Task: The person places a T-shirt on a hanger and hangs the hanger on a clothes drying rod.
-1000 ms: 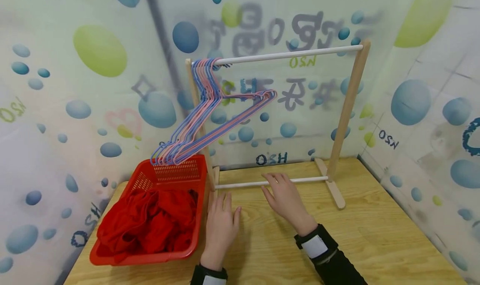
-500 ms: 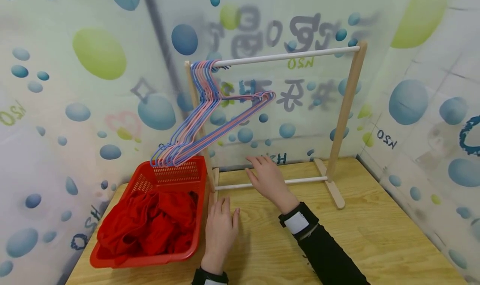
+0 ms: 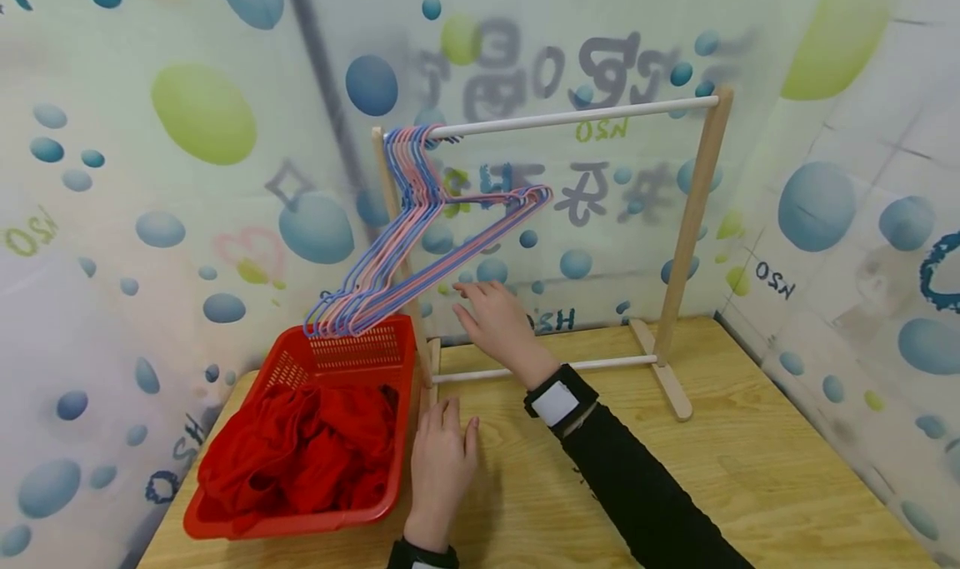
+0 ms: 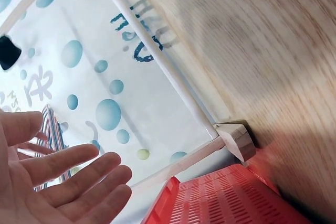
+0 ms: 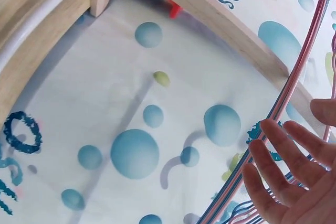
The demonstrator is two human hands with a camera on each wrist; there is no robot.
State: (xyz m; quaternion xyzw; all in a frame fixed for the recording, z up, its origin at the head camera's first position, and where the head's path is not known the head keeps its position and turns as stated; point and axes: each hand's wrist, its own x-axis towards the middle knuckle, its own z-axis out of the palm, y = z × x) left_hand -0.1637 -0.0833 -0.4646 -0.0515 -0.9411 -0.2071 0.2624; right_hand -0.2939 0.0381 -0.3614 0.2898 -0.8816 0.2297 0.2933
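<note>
Holding right hand (image 3: 495,323) near hangers (image 3: 426,201), with fingers loosely spread, gripping nothing. Having left hand (image 3: 442,465) beside red basket (image 3: 292,523), likewise with relaxed, empty fingers. Seeing hangers hooked at left end of white top rail (image 3: 577,118), probably bunched to spare its length. Finding red cloth (image 3: 300,452) inside basket, likely for containing it.

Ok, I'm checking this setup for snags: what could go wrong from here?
The hangers are bunched at one end of the white rail, so they might tangle. The right hand, seemingly close to them, could knock several at once. Their near ends appear over the red basket, so one might drop in.
</note>
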